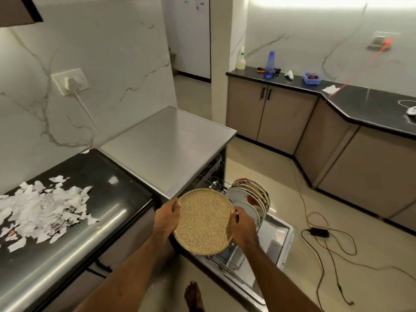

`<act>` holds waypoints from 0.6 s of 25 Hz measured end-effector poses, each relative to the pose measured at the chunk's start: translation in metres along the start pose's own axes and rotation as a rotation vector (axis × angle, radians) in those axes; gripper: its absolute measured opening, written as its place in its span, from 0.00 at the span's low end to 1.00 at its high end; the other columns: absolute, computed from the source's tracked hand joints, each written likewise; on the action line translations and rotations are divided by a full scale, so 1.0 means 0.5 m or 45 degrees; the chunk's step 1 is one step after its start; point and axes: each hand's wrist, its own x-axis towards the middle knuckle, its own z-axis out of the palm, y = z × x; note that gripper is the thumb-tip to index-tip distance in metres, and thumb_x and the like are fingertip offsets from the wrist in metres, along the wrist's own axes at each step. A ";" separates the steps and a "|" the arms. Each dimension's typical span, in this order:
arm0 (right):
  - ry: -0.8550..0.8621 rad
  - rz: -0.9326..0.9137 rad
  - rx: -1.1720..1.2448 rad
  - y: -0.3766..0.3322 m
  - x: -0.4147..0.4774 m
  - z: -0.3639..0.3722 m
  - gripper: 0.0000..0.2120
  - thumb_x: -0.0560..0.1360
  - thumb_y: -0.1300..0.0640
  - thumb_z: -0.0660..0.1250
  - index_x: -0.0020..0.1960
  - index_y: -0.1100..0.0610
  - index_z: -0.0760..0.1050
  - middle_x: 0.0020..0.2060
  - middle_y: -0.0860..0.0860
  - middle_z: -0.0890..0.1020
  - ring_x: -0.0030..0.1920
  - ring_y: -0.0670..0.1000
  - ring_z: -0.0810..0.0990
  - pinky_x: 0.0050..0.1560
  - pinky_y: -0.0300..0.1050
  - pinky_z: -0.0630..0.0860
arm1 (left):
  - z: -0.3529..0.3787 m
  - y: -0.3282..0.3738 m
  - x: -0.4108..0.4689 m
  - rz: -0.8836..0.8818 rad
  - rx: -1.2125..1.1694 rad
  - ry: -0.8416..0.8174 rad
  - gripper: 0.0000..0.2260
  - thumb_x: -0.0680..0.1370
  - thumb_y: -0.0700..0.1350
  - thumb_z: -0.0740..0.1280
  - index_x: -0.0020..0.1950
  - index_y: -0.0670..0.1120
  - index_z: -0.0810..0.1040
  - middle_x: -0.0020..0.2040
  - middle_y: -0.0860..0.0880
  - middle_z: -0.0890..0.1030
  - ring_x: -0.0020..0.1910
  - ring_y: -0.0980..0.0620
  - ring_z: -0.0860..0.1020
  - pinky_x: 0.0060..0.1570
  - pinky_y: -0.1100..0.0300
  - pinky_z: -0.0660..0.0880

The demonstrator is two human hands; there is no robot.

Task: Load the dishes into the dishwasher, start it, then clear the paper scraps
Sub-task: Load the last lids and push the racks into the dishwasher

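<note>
Head view, person standing at the open dishwasher (166,140). The left hand (166,216) and right hand (243,226) each grasp an opposite edge of a round, speckled tan plate (203,224), fingers curled over its rim. The plate is held tilted, its face toward the camera, above the near end of the pulled-out lower rack (227,261). It is just beside the dishes (252,197); whether it touches the rack cannot be told.

The dishes stand upright in a close row in the far part of the rack (white ones nearest, patterned ones behind). The door (279,235) lies folded down flat below the rack. An upper rack shows partly under the steel top.

To the left, a dark surface (108,176) carries a heap of torn paper scraps (42,210), spread loosely across its left part; one stray scrap lies at the wall corner. A plug (71,82) sits in the wall socket above, its cord running down toward the dishwasher.

A bare foot (193,293) rests on the floor below the plate. Black and orange cables (326,239) trail over the floor to the right of the door. The far surface (360,102) holds a blue bottle (270,64), a spray bottle (241,59) and a blue box (311,78).
</note>
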 end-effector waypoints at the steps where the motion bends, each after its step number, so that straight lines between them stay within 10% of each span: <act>1: 0.020 0.038 -0.014 0.019 0.014 -0.011 0.13 0.87 0.52 0.58 0.65 0.55 0.77 0.46 0.46 0.80 0.45 0.45 0.78 0.48 0.44 0.74 | 0.022 0.006 0.022 0.012 0.015 -0.053 0.13 0.85 0.53 0.61 0.65 0.52 0.81 0.53 0.52 0.84 0.49 0.54 0.81 0.50 0.60 0.74; 9: 0.072 0.401 -0.054 0.133 0.194 -0.017 0.07 0.85 0.49 0.59 0.53 0.49 0.75 0.44 0.48 0.82 0.44 0.49 0.82 0.50 0.56 0.84 | 0.169 0.093 0.231 0.150 0.171 -0.385 0.10 0.82 0.54 0.69 0.59 0.50 0.80 0.50 0.53 0.81 0.50 0.52 0.80 0.49 0.59 0.72; 15: 0.164 0.623 0.002 0.177 0.278 0.007 0.04 0.84 0.57 0.62 0.54 0.53 0.75 0.45 0.49 0.81 0.43 0.47 0.79 0.39 0.41 0.75 | 0.263 0.120 0.392 0.348 0.537 -0.764 0.13 0.77 0.56 0.67 0.54 0.50 0.83 0.47 0.52 0.84 0.49 0.50 0.82 0.52 0.55 0.79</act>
